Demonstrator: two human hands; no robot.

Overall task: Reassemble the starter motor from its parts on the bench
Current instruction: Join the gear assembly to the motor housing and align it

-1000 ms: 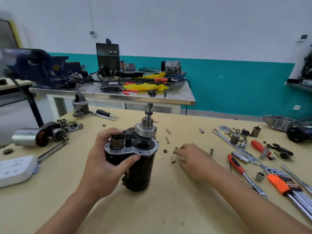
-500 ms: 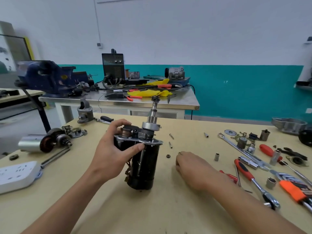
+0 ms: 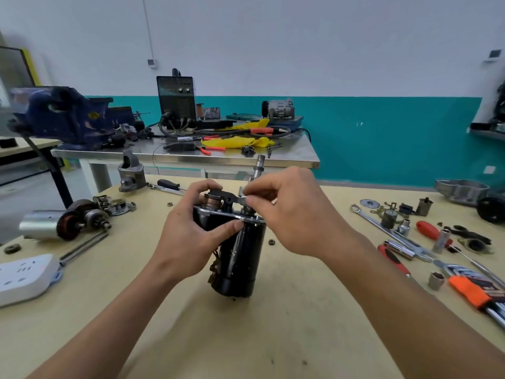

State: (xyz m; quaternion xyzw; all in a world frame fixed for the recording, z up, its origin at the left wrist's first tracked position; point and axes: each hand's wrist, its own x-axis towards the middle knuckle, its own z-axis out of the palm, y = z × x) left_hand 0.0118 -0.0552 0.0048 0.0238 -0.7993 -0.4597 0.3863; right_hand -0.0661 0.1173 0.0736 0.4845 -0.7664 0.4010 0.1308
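The black starter motor body (image 3: 240, 258) stands upright on the tan bench, its shaft (image 3: 259, 165) pointing up. My left hand (image 3: 196, 231) grips its upper end around the metal plate, thumb in front. My right hand (image 3: 287, 212) is at the top beside the shaft, fingertips pinched on a small part by the black shift lever (image 3: 222, 196); the part itself is too small to name. A second armature with its silver housing (image 3: 62, 225) lies at the left. A grey nose housing (image 3: 131, 170) stands behind it.
Wrenches, sockets, red-handled tools and small parts (image 3: 410, 236) are spread at the right. A white power strip (image 3: 24, 277) lies at the left edge. A nut (image 3: 271, 242) lies by the motor. Behind, a steel table (image 3: 191, 155) carries a vise and a welder.
My right hand has lifted off the bench, where it was at the small loose parts, and come up to the top of the motor. My left hand keeps its grip.
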